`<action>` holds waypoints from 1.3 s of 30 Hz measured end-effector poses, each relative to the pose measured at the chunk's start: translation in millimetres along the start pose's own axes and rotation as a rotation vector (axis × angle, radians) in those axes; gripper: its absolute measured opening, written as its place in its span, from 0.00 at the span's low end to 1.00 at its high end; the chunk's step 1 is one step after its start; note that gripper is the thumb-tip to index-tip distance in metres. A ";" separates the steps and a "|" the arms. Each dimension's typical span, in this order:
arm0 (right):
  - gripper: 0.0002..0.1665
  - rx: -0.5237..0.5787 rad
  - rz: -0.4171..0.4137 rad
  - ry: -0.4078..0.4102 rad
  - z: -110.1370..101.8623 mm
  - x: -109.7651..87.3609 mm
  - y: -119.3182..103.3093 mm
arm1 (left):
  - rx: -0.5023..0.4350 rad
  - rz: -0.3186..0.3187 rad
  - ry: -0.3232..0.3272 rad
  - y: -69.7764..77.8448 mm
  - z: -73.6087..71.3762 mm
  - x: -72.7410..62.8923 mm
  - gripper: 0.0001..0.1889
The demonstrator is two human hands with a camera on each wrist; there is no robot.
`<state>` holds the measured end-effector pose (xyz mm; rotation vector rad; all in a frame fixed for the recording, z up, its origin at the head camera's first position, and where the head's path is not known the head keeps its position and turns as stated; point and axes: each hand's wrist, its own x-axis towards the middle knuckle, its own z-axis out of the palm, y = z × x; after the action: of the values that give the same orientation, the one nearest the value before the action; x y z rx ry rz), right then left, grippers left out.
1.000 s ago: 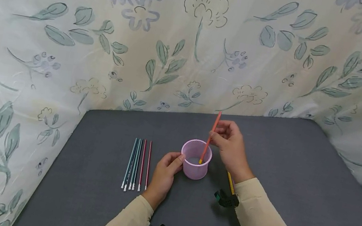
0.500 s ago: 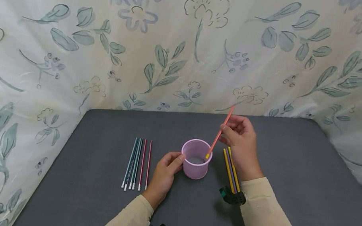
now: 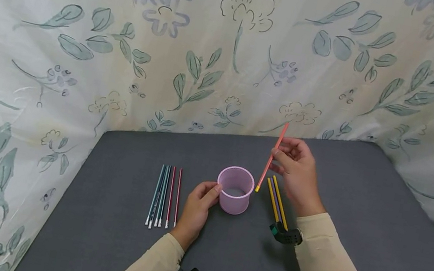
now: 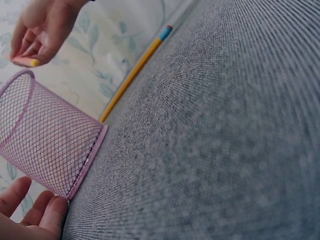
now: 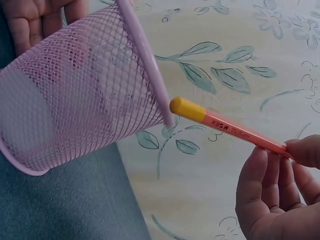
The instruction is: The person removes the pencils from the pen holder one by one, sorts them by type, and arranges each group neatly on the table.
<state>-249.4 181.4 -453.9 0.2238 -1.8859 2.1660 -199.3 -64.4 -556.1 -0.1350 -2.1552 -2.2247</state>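
Note:
A pink mesh pencil cup stands upright on the dark cloth, its inside bare of pencils. My left hand grips its left side, thumb by the rim; the left wrist view has those fingertips at the base. To the cup's right, my right hand pinches an orange-red pencil between thumb and fingers. The pencil slants, yellow end down, just outside the cup's right rim. In the right wrist view the yellow end of the pencil overlaps the area beside the rim.
Several blue pencils and two red ones lie in a row left of the cup, erasers toward me. Yellow pencils and a purple pencil lie under my right wrist. A floral curtain hangs behind the table.
My right hand has lifted the orange-red pencil out of the cup and moved right, uncovering the yellow and purple pencils. My left hand and the cup have stayed put.

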 end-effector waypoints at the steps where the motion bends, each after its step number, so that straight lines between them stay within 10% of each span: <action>1: 0.22 -0.001 0.003 -0.003 -0.1 -1.0 0.4 | 0.000 0.003 -0.001 -0.1 -0.7 -0.6 0.24; 39: 0.23 -0.432 0.326 -0.211 -65.8 -10.9 52.8 | 0.008 0.007 -0.014 -1.0 -6.2 -3.1 0.24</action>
<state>-250.9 238.8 -516.6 0.0622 -2.6117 1.9062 -196.6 -70.6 -557.6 -0.1580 -2.1663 -2.2177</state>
